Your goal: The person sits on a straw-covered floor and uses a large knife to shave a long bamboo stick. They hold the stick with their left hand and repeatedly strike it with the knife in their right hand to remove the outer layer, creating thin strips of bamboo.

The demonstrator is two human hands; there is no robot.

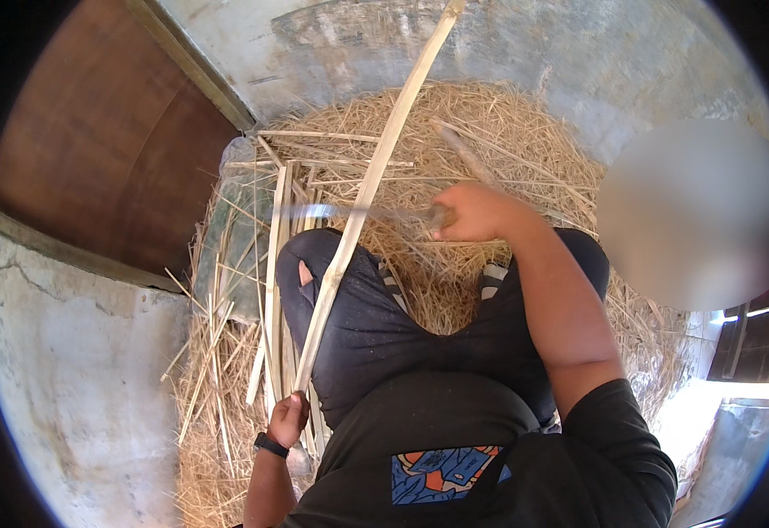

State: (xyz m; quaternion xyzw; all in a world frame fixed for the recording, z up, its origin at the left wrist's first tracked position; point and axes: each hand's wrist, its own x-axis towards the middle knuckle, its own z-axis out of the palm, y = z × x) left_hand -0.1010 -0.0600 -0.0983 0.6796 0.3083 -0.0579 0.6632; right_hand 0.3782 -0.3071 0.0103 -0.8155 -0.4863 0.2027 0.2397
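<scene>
My left hand [289,420], with a dark band at the wrist, is closed around the lower end of a long, pale, flat strip of wood or bamboo [386,145]. The strip slants up past my left knee toward the wall. In my right hand [479,213], closed, is the handle of a knife [323,211]. Motion smears its blade, which points left and crosses the strip in the picture; whether they touch I cannot tell. Beside my left leg lies a bundle of similar strips [274,264], partly hidden by the leg.
Straw-like shavings [508,110] cover the floor around my legs. A short round stick [468,154] lies beyond my right hand. A grey wall [525,44] rises at the far side, and a brown panel [112,132] stands at the left. A blurred patch hides part of the right.
</scene>
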